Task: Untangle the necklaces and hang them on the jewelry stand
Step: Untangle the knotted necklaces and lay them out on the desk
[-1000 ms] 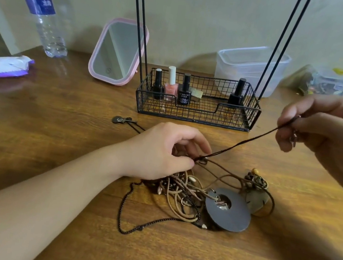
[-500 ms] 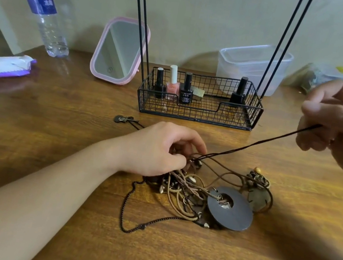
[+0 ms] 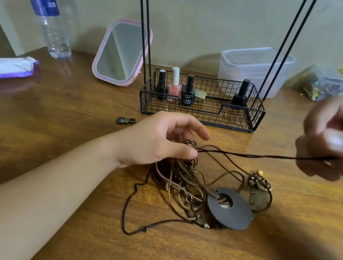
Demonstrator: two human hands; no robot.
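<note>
A tangle of brown cord necklaces [image 3: 182, 183] lies on the wooden table [image 3: 54, 124], with a dark disc pendant [image 3: 233, 216] and a beaded pendant [image 3: 258, 184] on its right side. My left hand [image 3: 162, 141] rests on the tangle's upper left and pinches cords there. My right hand [image 3: 339, 140], blurred at the right edge, pinches a dark cord [image 3: 269, 156] stretched taut from the tangle. The jewelry stand [image 3: 201, 103], a black wire basket with tall thin rods, stands just behind; its top is out of frame.
Nail polish bottles [image 3: 174, 85] stand in the stand's basket. A pink mirror [image 3: 119, 54], a water bottle [image 3: 47, 13] and a purple-edged packet [image 3: 3, 67] sit at the back left. Clear plastic boxes [image 3: 254, 66] are at the back right. A small dark pendant [image 3: 124, 120] lies left of my left hand.
My right hand has moved right and outward, drawing the dark cord out longer and flatter. My left hand stays on the tangle, fingers slightly more spread.
</note>
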